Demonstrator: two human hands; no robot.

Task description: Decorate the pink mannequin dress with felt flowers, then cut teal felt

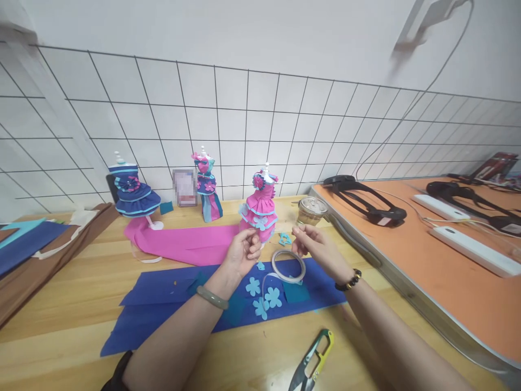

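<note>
Pink ruffled dress [264, 208] sits by your left hand [244, 252], toward wooden counter's [244, 358] back edge; can't tell that grip, or right hand's [312, 241].

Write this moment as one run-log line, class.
left hand: curled, by pink dress; right hand: near tape; loose flowers: on blue cloth; snips: on table

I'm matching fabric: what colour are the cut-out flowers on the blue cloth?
The flowers: light blue, head view.

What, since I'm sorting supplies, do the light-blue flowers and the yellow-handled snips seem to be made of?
Flowers: probably felt or craft foam, matte; flat, clean-edged, no visible shine. Snips: likely metal blades, slim and grey; the smooth-looking yellow handle could be plastic or painted metal.
</note>
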